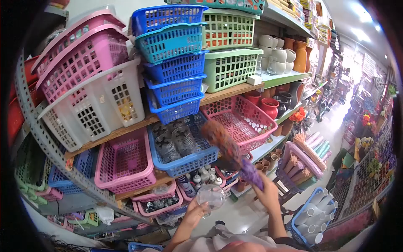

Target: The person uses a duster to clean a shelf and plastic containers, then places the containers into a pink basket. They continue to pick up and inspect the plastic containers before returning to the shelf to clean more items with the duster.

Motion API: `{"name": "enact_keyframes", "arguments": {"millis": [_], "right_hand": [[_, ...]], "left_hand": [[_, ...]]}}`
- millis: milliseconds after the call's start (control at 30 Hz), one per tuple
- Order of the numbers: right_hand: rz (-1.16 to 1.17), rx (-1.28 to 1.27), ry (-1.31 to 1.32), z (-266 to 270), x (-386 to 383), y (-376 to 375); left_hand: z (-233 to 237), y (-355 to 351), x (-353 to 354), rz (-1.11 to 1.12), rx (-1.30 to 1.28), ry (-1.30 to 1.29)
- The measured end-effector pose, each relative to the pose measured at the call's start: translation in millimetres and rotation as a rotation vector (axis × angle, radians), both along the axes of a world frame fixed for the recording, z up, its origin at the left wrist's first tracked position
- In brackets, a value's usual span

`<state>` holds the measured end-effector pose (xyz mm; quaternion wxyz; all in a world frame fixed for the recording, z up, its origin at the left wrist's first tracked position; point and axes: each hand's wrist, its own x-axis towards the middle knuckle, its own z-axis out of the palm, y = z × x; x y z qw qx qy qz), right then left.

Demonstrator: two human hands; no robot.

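My left hand (194, 213) is closed on a clear, round-bowled glass (213, 195), holding it low in front of the shelves. In my right hand (268, 195) is a duster (226, 147), gripped near its purple end with my fingers wrapped round it. The duster's brown, fluffy head is blurred and points up and left, in front of the pink basket (239, 119). Left of that head, a blue basket (184, 168) contains several clear, stacked vessels (170, 145).
Blue and teal baskets (174, 77) are stacked on the shelf above, beside green baskets (231, 69). White bottles (205, 176) stand low behind the glass. Wrapped rolls (308, 153) and a blue crate (300, 210) of white cylinders are at right, by the aisle.
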<state>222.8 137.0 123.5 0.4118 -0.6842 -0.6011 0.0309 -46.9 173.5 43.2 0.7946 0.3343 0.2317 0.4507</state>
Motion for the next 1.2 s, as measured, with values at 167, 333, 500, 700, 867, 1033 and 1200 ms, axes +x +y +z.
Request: {"name": "enact_keyframes", "arguments": {"millis": [167, 333, 500, 700, 867, 1033, 1200], "right_hand": [[-0.176, -0.014, -0.117, 49.7, 28.1, 59.4], [-0.158, -0.043, -0.688, 60.7, 62.7, 141.6], [0.019, -0.187, -0.907, 67.1, 66.0, 196.3], [0.149, -0.253, -0.982, 60.0, 70.4, 209.3], [0.194, -0.021, -0.92, 91.0, 46.6, 184.0], [0.872, -0.065, -0.337, 106.4, -0.1, 185.6], [1.17, -0.089, 0.019, 95.4, -51.4, 213.7]], "left_hand": [[4.7, 22.4, 11.1, 0.049, -0.054, 0.042], [7.0, 46.4, 24.2, 0.06, -0.025, 0.03], [19.8, 66.3, 42.6, 0.1, 0.04, 0.053], [17.9, 88.4, 56.0, 0.112, 0.057, 0.0], [31.8, 96.5, 53.4, 0.174, 0.109, 0.038], [73.5, 108.1, 27.2, 0.304, 0.398, 0.299], [110.7, 123.0, -17.1, 0.336, 0.598, 0.471]]}}
